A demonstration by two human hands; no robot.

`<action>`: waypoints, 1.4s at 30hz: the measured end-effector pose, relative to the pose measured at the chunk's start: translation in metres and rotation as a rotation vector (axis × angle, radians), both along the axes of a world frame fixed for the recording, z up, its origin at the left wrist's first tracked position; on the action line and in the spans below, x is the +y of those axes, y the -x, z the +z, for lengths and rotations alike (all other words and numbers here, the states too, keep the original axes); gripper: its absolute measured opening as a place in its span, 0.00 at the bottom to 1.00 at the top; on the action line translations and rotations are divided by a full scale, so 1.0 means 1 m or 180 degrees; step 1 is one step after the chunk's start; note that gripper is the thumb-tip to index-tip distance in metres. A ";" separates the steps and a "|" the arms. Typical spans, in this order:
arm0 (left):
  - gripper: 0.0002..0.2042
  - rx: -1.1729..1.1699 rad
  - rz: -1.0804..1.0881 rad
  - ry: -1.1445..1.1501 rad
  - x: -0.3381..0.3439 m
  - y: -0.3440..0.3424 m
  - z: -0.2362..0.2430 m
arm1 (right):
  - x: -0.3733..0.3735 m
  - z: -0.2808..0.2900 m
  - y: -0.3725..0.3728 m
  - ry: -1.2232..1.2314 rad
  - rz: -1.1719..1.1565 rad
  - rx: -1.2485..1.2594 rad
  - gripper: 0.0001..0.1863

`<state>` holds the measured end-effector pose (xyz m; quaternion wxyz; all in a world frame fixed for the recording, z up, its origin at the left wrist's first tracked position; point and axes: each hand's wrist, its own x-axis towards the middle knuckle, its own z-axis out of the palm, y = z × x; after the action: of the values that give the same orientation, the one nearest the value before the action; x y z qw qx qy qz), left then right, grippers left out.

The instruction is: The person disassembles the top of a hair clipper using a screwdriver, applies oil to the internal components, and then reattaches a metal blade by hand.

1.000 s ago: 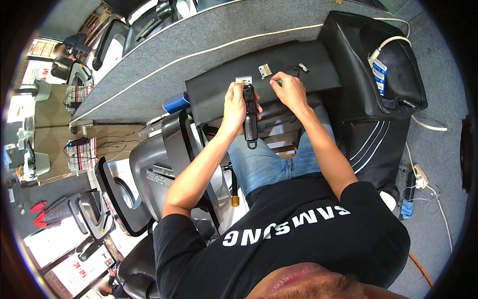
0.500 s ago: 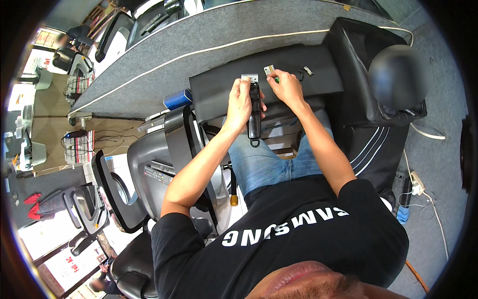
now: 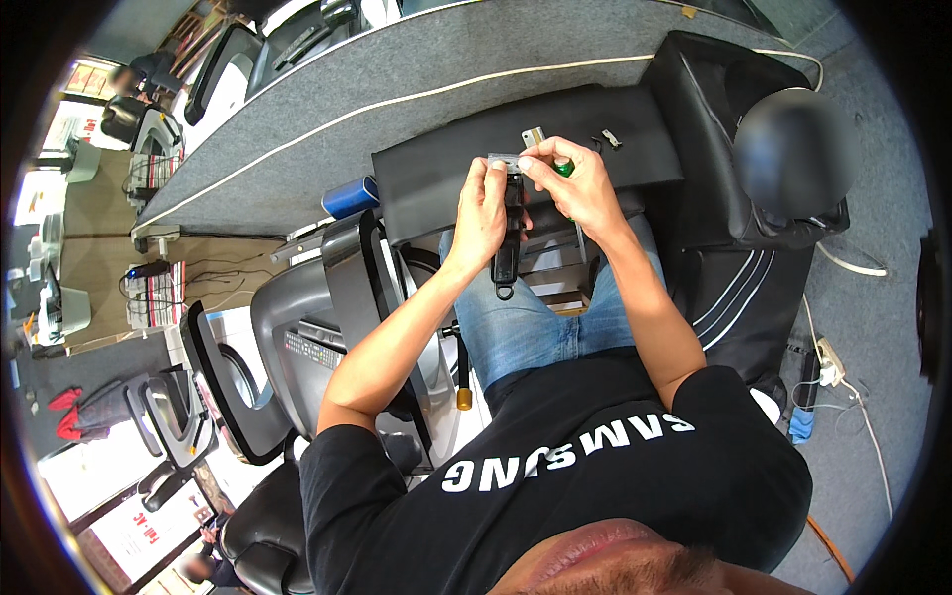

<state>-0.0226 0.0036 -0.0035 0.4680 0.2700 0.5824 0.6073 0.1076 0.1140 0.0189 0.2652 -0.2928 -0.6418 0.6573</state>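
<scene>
My left hand (image 3: 481, 216) is wrapped round a black hair clipper (image 3: 507, 253), its head pointing away from me. A metal blade (image 3: 503, 160) lies across that head under my left thumb. My right hand (image 3: 580, 188) has its thumb and forefinger closed at the right end of this blade; whether a small part is pinched there is hidden. Tucked in the same hand is a green-handled screwdriver (image 3: 564, 167), its thin shaft pointing back toward me. Just beyond the fingers, a flat metal blade piece (image 3: 534, 136) rests on the black padded bench (image 3: 426, 169).
A small silver part (image 3: 612, 139) and a small black part (image 3: 598, 145) lie on the bench's right side. A blue can (image 3: 350, 197) is beside its left end. Black salon chairs (image 3: 297, 307) stand at left, one bearing a remote control (image 3: 315, 349). A black armrest (image 3: 694, 129) rises at right.
My right hand has moved left and nearer, from the flat blade piece on the bench to the clipper's head. More of the green screwdriver handle shows. The clipper has shifted slightly toward me.
</scene>
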 end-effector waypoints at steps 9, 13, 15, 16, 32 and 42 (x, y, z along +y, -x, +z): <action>0.18 0.0127 -0.0002 0.0098 0.001 0.003 -0.002 | 0.000 -0.027 0.010 -0.0208 -0.0201 0.0303 0.08; 0.18 0.0090 -0.0006 0.0082 0.002 0.005 -0.006 | 0.000 -0.040 0.015 -0.0487 -0.0337 0.0416 0.11; 0.18 0.0035 0.0070 0.0109 0.001 0.005 -0.004 | 0.001 -0.025 0.010 -0.0144 -0.0464 0.0142 0.14; 0.18 0.0002 0.0102 0.0114 0.001 0.004 -0.003 | 0.005 -0.024 0.008 -0.0030 -0.0584 0.0040 0.15; 0.19 -0.0348 0.0244 -0.0032 0.003 0.011 -0.003 | 0.064 -0.089 0.031 -0.2177 -0.0483 -0.2628 0.18; 0.19 -0.0327 0.0276 -0.0007 0.003 0.014 0.001 | 0.089 -0.100 0.048 -0.2016 -0.0132 -0.3034 0.21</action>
<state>-0.0362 0.0065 -0.0028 0.4703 0.2135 0.5681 0.6407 0.0591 0.2025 -0.0811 0.0341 -0.4755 -0.8503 0.2229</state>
